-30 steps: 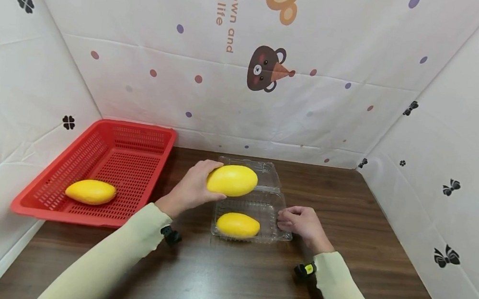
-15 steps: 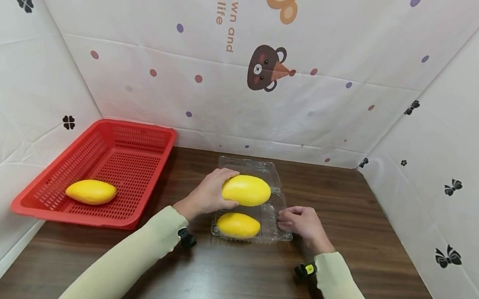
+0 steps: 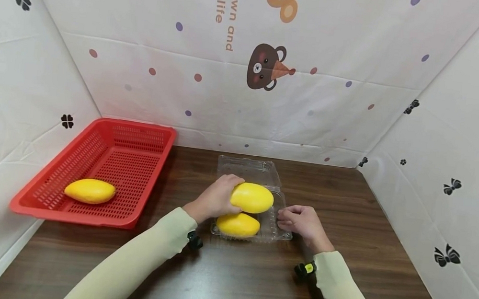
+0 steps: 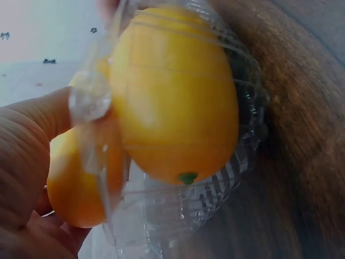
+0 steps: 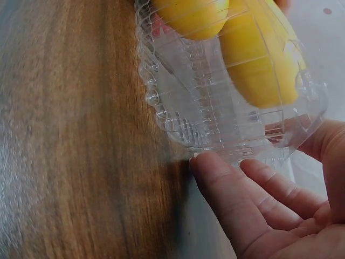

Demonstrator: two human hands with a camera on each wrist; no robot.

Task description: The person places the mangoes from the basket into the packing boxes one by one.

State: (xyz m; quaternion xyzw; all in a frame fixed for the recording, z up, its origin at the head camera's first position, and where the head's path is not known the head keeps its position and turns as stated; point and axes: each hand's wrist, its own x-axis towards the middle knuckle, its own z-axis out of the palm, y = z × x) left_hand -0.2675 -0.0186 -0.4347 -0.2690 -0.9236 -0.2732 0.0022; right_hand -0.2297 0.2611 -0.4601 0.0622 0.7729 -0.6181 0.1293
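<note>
Some left fingers point(image 3: 235, 180) hold one mango point(image 3: 253, 198), apparently aloft.

Legible text appears on the white backdrop point(image 3: 342, 29) only, in two lowercase lines turned sideways, reading top to bottom. Location reference: the printed brown bear point(image 3: 264, 67). Line one, "down and" point(image 3: 233, 14): left of the bear, its lower end level with the bear's upper part. Line two, "of life" point(image 3: 221, 1): farther left, ending higher than the bear. Both lines are printed in orange-brown letters.
</note>
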